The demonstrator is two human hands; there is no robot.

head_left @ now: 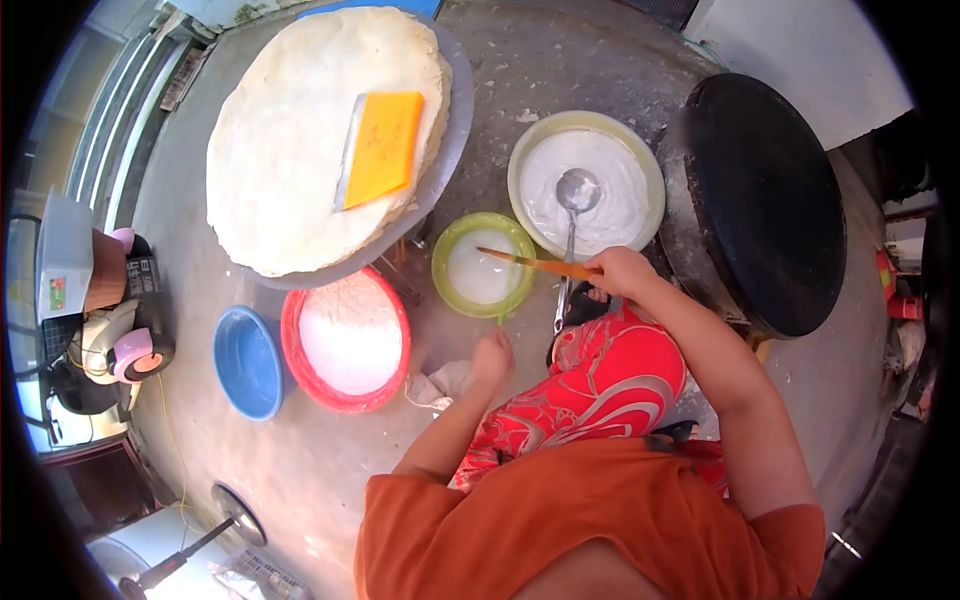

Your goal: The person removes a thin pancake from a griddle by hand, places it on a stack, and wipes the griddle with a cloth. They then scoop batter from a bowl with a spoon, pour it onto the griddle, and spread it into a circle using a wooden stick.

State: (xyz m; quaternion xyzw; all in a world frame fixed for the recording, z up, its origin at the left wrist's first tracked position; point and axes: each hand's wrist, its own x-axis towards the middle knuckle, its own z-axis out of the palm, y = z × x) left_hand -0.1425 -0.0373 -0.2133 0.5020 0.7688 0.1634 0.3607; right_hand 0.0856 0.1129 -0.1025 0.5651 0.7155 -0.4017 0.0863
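Note:
My right hand (622, 272) is closed around the end of a flat wooden spatula (545, 265), whose tip reaches over a small green bowl (441, 270) of white liquid. My left hand (492, 356) is closed at the green bowl's near side, its fingertips on a small green handle there. Behind my right hand stands a large pale-green bowl (516, 185) holding thick white batter. A metal ladle (571, 235) lies in it, its handle hanging over the near rim beside my right hand.
A round black griddle (770, 200) stands at right. At upper left, a stack of pale flatbreads (290, 130) carries a yellow scraper (384, 148). A red basin (403, 375) of white flour and a blue basin (248, 365) sit below it. A round-based stand (240, 512) is at lower left.

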